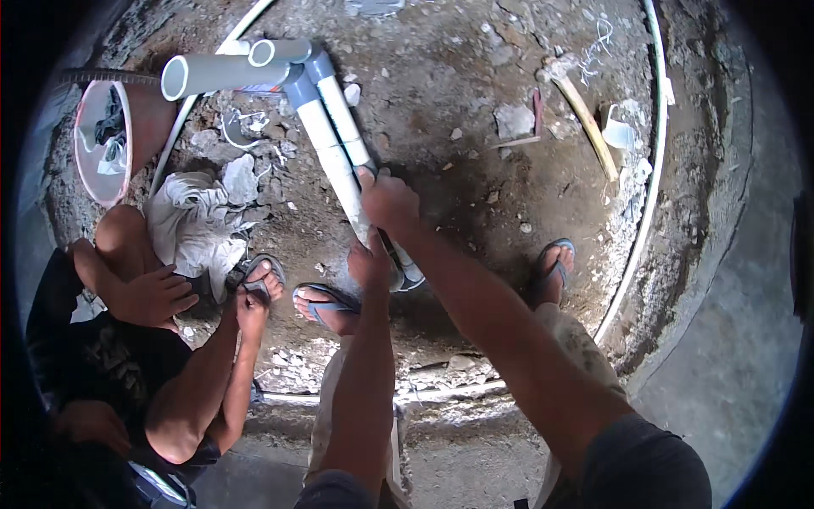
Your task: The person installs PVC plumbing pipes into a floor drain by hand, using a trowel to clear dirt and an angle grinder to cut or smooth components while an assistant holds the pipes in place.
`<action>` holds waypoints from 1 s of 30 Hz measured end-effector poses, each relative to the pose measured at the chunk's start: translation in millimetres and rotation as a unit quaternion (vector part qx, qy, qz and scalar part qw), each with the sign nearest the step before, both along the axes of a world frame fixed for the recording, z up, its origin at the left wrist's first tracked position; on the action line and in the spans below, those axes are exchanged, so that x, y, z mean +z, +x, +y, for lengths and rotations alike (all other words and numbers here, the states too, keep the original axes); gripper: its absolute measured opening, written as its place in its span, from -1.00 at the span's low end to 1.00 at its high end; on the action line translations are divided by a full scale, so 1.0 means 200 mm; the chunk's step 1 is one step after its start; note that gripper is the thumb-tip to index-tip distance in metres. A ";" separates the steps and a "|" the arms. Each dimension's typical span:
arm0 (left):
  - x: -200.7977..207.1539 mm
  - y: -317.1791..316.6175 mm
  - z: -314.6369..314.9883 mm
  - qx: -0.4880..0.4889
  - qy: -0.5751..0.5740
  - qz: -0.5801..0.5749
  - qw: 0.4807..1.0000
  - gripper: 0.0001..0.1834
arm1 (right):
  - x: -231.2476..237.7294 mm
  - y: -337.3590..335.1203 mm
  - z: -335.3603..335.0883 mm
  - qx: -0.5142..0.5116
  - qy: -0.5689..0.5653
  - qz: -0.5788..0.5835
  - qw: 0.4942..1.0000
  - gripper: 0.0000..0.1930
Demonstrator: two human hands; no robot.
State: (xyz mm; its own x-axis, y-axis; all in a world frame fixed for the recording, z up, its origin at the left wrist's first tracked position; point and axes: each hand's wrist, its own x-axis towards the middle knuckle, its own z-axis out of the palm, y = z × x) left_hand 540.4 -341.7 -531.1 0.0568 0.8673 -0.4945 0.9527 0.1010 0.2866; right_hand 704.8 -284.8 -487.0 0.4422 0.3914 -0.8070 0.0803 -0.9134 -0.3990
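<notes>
Two white plastic pipes with grey elbows lie side by side in front of me, slanting up and to the left. My left hand [370, 265] is closed round the lower part of the left pipe [326, 148]. Higher up, my right hand [390, 202] grips the right pipe [343, 119], its thumb along the pipe. At the far end, a grey elbow [299, 87] joins the left pipe to a sideways piece of white pipe [216, 76] with an open mouth. The other elbow [320, 66] bears a shorter open-ended piece [278, 53]. My fingers partly hide the pipes' near ends.
At left a person in black sits low, a hand [250, 310] at their sandalled foot. Beyond are a white cloth [195, 225] and a tipped pinkish bucket [151, 127]. A wooden-handled tool [589, 127] lies right on rubble-strewn dirt. Thin white pipe [653, 170] edges the dirt.
</notes>
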 end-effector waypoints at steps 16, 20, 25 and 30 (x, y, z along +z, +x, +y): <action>0.03 0.00 0.06 0.083 -0.048 -0.183 0.978 -0.42 | -0.20 -0.06 0.04 -0.117 0.137 -0.022 0.983 -0.28; 0.01 0.01 0.08 0.090 -0.029 -0.201 0.975 -0.37 | -0.22 -0.12 0.03 -0.154 0.155 -0.067 0.974 -0.29; 0.06 0.14 0.07 0.009 -0.095 -0.155 0.983 -0.36 | -0.32 0.01 -0.11 -0.285 0.181 -0.118 0.934 -0.34; 0.07 0.20 0.10 -0.005 -0.106 -0.124 0.987 -0.41 | -0.27 0.02 -0.09 -0.220 0.165 -0.168 0.947 -0.36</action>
State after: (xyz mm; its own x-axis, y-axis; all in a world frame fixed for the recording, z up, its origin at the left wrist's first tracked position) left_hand 581.2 -321.0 -516.6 0.2073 0.7448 -0.6342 0.8573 0.1739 0.4845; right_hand 709.6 -302.5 -541.3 0.8309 0.3163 -0.4578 -0.1061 -0.7176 -0.6884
